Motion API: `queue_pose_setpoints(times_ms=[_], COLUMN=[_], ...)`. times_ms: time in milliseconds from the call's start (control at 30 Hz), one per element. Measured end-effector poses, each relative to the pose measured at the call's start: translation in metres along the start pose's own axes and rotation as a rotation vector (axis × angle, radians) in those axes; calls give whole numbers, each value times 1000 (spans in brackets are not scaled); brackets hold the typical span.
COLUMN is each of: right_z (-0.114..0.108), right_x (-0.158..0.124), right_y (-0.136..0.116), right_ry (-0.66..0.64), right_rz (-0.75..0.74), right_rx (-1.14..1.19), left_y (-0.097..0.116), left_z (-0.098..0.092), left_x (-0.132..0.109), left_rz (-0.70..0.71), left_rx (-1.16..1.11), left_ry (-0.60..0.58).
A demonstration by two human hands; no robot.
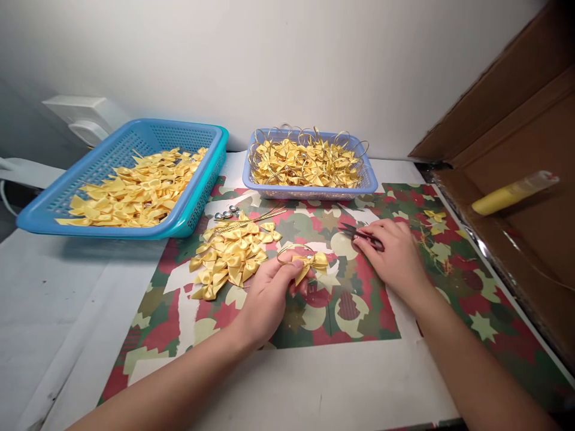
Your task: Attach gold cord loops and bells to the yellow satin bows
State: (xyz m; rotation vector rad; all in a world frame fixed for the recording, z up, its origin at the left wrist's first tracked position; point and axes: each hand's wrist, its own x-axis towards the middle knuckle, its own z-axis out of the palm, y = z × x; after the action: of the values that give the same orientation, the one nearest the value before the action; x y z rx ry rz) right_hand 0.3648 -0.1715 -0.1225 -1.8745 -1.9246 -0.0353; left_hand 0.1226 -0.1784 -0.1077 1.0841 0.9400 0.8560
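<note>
In my left hand (274, 293), thumb and fingers pinch a yellow satin bow (317, 262) with a loop of gold cord on it. My right hand (395, 254) lies to the right, its fingers closed on small dark scissors (366, 237) whose blades point left. A loose pile of yellow bows (233, 257) lies just left of my left hand. Gold cords (251, 223) rest across the top of that pile, and several shiny round pieces (227, 214) sit behind it.
A blue basket (54, 203) of yellow bows stands at the left. Behind the hands is a smaller basket (309, 193) of bows with gold loops. Thread scraps (440, 254) lie at the right, near a cardboard wall (530, 120) and a yellow tube (503, 196).
</note>
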Motion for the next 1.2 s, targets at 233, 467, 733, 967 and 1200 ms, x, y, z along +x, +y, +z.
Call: queue_pose_setpoints(times_ms=[233, 467, 733, 967, 1200], right_z=[-22, -26, -21, -10, -12], right_x=[-13, -27, -28, -28, -27], right_y=[-49, -77, -75, -76, -68], right_ry=[-159, -488, -536, -614, -699], right_rz=[-37, 66, 75, 199, 135], right_rx=[629, 953, 1044, 1352, 1288], left_y=[5, 2, 2, -12, 11], left_z=[0, 4, 7, 9, 3], left_x=[-6, -7, -8, -8, -4], left_rz=[171, 311, 74, -100, -108], left_rx=[287, 507, 301, -12, -3], left_ry=[-89, -139, -141, -98, -134])
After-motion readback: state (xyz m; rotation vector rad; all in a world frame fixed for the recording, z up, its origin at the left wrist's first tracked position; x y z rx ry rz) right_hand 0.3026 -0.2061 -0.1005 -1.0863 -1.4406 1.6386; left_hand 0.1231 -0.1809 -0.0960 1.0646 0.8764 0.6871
